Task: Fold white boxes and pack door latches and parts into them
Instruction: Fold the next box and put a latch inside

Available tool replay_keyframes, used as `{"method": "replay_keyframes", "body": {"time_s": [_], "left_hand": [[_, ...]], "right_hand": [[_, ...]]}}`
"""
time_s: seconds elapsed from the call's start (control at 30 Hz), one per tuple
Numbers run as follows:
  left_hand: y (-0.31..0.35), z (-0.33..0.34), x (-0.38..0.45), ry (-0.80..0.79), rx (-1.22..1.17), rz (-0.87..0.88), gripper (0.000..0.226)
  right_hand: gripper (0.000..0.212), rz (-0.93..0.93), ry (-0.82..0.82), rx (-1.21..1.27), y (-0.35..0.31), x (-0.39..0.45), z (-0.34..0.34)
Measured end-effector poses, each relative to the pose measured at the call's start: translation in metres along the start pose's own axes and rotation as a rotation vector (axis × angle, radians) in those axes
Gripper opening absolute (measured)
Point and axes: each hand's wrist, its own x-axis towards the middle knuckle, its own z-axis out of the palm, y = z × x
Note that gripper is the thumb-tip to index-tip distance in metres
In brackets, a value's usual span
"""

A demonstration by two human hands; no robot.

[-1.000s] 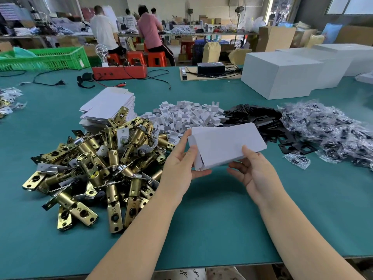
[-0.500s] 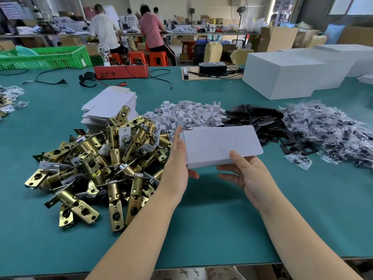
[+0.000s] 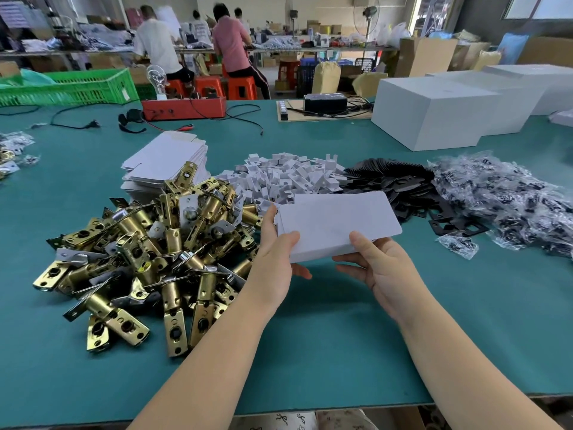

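I hold a small white box (image 3: 336, 223) above the green table (image 3: 325, 342), its broad face up. My left hand (image 3: 276, 259) grips its left end, thumb on top and fingers beneath. My right hand (image 3: 379, 268) holds the near right edge the same way. A heap of brass door latches (image 3: 148, 252) lies to the left of my hands. Behind it sits a stack of flat white box blanks (image 3: 164, 162). Beyond the box lie white plastic parts (image 3: 291, 175), black plates (image 3: 400, 187) and bagged parts (image 3: 508, 200).
Large white cartons (image 3: 434, 110) stand at the back right. A red device (image 3: 186, 107) with cables, a black unit (image 3: 325, 102) and a green crate (image 3: 71, 88) line the table's far edge. People sit at benches beyond. More bagged parts (image 3: 12, 150) lie far left.
The box went from a tilted, half-open shape to a flatter, closed one. My left thumb moved from its end onto the top face, and my right thumb slid toward the near edge.
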Motion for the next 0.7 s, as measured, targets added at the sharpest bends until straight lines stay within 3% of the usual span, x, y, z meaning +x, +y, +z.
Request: {"method": "replay_keyframes", "body": {"time_s": [0.2,0.4,0.5,0.63,0.7], "left_hand": [[0.002,0.005,-0.006,-0.023,-0.024,0.042,0.06],[0.013,0.002,-0.006,-0.267,-0.218,-0.053,0.066],[0.015,0.001,-0.007,-0.381,-0.232,-0.1,0.073],[0.019,-0.002,-0.009,-0.388,-0.194,-0.093,0.083],[0.02,-0.002,-0.01,-0.368,-0.162,-0.083,0.073]], "right_hand": [[0.046,0.061,-0.027,0.006,-0.004,-0.002,-0.003],[0.013,0.125,0.132,0.16,-0.004,0.005,-0.002],[0.018,0.151,0.144,0.228,-0.007,0.005,-0.009],[0.034,0.189,0.096,0.261,-0.008,0.002,-0.009],[0.036,0.194,0.078,0.258,-0.008,0.002,-0.009]]}}
